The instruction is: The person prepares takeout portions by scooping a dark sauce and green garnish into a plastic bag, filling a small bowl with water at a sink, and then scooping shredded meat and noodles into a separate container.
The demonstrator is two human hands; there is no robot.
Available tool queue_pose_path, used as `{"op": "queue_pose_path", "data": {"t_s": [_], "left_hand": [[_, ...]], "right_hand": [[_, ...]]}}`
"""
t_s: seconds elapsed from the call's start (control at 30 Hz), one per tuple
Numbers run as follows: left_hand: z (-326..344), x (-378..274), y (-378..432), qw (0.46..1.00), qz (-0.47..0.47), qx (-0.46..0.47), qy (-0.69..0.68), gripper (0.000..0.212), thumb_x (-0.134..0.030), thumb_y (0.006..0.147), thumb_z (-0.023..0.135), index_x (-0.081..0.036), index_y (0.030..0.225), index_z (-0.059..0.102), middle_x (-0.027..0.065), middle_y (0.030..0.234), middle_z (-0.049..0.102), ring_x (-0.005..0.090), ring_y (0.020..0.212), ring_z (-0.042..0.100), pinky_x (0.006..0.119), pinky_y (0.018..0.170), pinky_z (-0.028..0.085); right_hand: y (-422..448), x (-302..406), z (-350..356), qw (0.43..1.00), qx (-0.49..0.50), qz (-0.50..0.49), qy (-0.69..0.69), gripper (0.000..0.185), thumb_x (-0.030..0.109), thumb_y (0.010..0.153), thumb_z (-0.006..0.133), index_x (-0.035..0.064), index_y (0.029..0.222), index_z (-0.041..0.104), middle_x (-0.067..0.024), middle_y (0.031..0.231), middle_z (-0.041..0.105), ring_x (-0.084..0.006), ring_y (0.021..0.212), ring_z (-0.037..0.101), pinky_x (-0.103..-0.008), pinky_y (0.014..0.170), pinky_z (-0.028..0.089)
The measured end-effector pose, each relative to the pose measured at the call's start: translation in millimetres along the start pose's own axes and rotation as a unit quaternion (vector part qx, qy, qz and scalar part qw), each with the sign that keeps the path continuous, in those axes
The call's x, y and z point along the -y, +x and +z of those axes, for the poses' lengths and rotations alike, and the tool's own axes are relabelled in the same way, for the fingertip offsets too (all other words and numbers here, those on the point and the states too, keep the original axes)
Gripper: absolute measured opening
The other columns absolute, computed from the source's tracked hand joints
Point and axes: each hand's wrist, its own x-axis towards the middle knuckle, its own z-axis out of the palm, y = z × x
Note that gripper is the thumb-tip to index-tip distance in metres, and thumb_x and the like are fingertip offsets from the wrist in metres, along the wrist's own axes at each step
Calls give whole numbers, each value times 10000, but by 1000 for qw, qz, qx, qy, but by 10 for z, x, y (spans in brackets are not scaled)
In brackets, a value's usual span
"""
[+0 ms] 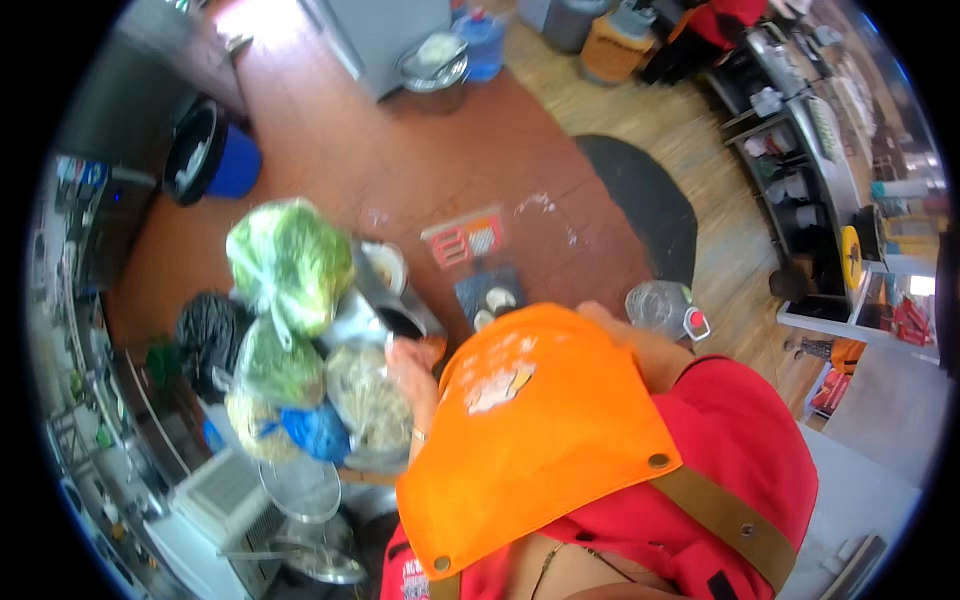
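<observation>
My left hand (412,367) is blurred, beside a clear plastic bag of pale food (367,394); a small orange thing shows by its fingers, and whether it is held is unclear. My right hand (596,313) shows only in part past the edge of my orange apron (547,420). Left of my left hand, clear bags of green leafy vegetables (289,262) are piled above a blue plastic bag (319,431) and a bag of pale strands (255,424). A black plastic bag (210,337) lies beside them. A white bowl (386,268) stands behind the pile.
A large clear plastic bottle with a red cap (660,309) stands right of me. On the red floor lie a red and white flat item (465,238) and a dark mat (645,202). A blue bin (232,161) stands upper left; metal shelving (821,172) lines the right. A round strainer (300,491) is lower left.
</observation>
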Motion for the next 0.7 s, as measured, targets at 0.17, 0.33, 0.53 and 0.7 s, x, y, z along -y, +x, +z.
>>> {"op": "queue_pose_path", "data": {"t_s": [0.17, 0.33, 0.53, 0.7], "left_hand": [[61, 66, 67, 999, 29, -3, 37, 412, -375, 1059, 394, -86, 765, 408, 14, 589, 359, 121, 519, 364, 279, 562, 395], [75, 68, 35, 998, 23, -14, 55, 428, -400, 1054, 398, -92, 758, 412, 14, 584, 358, 121, 522, 366, 277, 549, 383], [11, 121, 61, 997, 17, -21, 73, 447, -432, 1049, 402, -100, 749, 417, 13, 579, 357, 122, 525, 370, 275, 533, 368], [-26, 187, 120, 992, 51, 17, 118, 494, -456, 1049, 371, -86, 724, 415, 34, 582, 390, 142, 522, 381, 308, 491, 316]], "right_hand": [[-350, 463, -475, 996, 40, 75, 32, 359, 244, 921, 472, 43, 1088, 717, -162, 1171, 674, -345, 1090, 650, -468, 916, 520], [-386, 387, -512, 993, 47, 90, 54, 377, 229, 925, 458, 66, 1183, 680, -168, 1246, 639, -308, 1182, 604, -439, 968, 487], [-395, 386, -450, 994, 61, 80, 37, 396, 222, 933, 449, 63, 1235, 650, -164, 1297, 612, -308, 1221, 578, -438, 997, 470], [-498, 450, -521, 986, 56, 133, 86, 391, 237, 930, 462, 74, 1229, 655, -172, 1296, 608, -317, 1222, 576, -436, 996, 473]]}}
